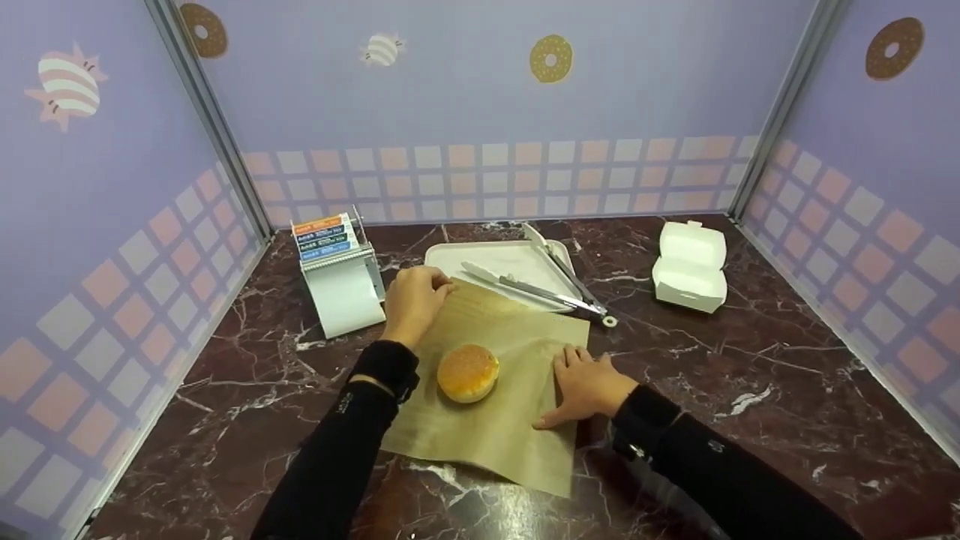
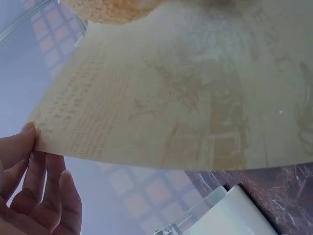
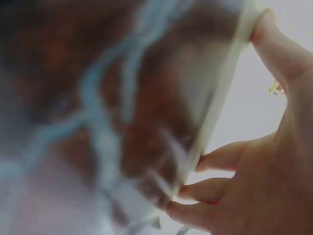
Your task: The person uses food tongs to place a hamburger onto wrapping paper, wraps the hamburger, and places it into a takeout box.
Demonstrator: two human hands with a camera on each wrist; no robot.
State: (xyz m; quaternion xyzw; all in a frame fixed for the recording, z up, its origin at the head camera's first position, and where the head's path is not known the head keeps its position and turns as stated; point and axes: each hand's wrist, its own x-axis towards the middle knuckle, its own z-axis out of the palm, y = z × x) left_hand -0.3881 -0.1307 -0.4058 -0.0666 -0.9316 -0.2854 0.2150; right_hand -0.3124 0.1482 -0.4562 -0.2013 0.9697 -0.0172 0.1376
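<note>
A round bun (image 1: 469,373) with a golden-brown top sits on a sheet of brown printed wrapping paper (image 1: 517,450), left of the sheet's middle. My left hand (image 1: 416,300) pinches the far left corner of the paper between thumb and fingers; in the left wrist view that corner is raised and the print on the paper (image 2: 146,107) shows. Over the paper's right edge lies my right hand (image 1: 589,386), fingers spread and thumb apart, fingertips touching the sheet. From the right wrist view, the thumb and fingertips of the right hand (image 3: 279,147) meet the paper's edge.
Behind the paper stands a white tray (image 1: 442,259) with metal tongs (image 1: 551,294) lying across it. A label dispenser (image 1: 341,277) with colored boxes is at the back left. An open white clamshell box (image 1: 691,271) sits at the back right. Patterned walls enclose the dark marbled table (image 1: 750,435).
</note>
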